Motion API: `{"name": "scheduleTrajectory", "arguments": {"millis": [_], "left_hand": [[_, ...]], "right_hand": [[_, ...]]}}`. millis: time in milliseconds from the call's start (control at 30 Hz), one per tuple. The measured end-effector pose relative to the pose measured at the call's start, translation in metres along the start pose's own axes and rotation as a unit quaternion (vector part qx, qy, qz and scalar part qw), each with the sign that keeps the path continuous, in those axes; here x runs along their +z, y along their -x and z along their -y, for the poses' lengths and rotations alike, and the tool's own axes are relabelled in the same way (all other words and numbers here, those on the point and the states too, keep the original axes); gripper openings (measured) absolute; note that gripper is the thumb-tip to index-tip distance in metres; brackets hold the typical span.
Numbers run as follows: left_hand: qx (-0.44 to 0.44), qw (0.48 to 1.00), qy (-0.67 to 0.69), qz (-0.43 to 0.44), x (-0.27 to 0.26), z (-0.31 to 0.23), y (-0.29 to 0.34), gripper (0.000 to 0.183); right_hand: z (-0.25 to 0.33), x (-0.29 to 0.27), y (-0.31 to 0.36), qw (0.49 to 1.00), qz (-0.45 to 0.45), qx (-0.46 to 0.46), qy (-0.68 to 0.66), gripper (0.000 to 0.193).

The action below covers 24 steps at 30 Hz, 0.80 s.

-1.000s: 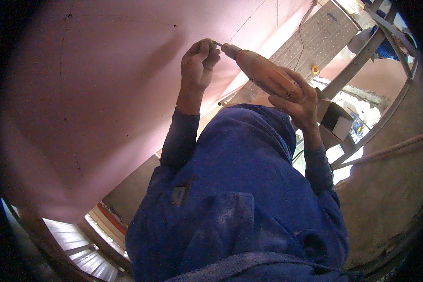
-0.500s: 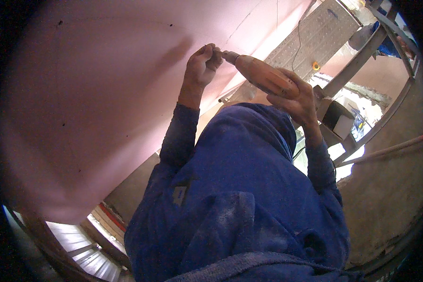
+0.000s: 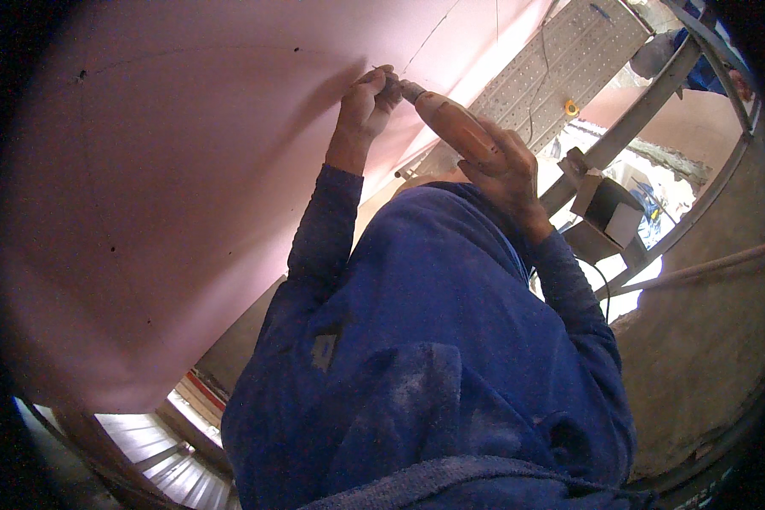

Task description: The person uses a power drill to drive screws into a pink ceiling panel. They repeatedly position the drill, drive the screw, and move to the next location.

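Where the upper middle of the scene opens up, an orange power drill (image 3: pixel 452 121) hangs between the two hands, clear of the blue jacket (image 3: pixel 425 280) on its near side. To its left the broad pink panel (image 3: pixel 195 187) spreads out, with its lit right edge running slantwise from far right to near left, behind the hands. Some open room lies on the drill's far right side, as far as the perforated metal plank (image 3: pixel 561 64); toward the left hand (image 3: pixel 365 106) the room is tight, as the nose of the drill meets or nearly meets the fingertips.

The drill's rear part lies in the right hand (image 3: pixel 508 174), which is wrapped firmly around it, the thumb along the near left side and the fingers over the far side. The fingers of the left hand are bent together at the drill's nose, with something small and dark among them; I cannot tell whether they pinch that, the drill's tip or both.

The drill points to the far left, its long axis slanting from the right palm up to the left fingertips.

Farther right, a round yellow object (image 3: pixel 571 108) rests on the plank near its edge, a metal beam (image 3: pixel 637 110) slopes past, and an open box (image 3: pixel 608 208) sits beside the beam, with a rough grey-brown wall (image 3: pixel 705 357) at the near right
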<state>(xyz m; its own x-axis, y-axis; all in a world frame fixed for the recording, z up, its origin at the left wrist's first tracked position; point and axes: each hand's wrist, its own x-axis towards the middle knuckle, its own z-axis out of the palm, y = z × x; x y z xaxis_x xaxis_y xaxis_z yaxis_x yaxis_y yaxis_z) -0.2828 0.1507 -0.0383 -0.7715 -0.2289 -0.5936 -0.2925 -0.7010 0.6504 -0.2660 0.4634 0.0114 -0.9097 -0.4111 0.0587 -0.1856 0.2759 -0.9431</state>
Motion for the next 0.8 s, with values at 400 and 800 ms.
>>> {"name": "scheduleTrajectory", "arguments": {"millis": [400, 800], "left_hand": [[0.04, 0.999, -0.007, -0.034, 0.004, 0.002, -0.002, 0.016], [0.053, 0.979, -0.165, -0.109, 0.022, -0.016, 0.041, 0.025]], "right_hand": [[-0.005, 0.008, -0.005, 1.0, -0.006, -0.006, -0.018, 0.068], [-0.007, 0.017, -0.007, 1.0, -0.008, 0.004, -0.016, 0.069]]}}
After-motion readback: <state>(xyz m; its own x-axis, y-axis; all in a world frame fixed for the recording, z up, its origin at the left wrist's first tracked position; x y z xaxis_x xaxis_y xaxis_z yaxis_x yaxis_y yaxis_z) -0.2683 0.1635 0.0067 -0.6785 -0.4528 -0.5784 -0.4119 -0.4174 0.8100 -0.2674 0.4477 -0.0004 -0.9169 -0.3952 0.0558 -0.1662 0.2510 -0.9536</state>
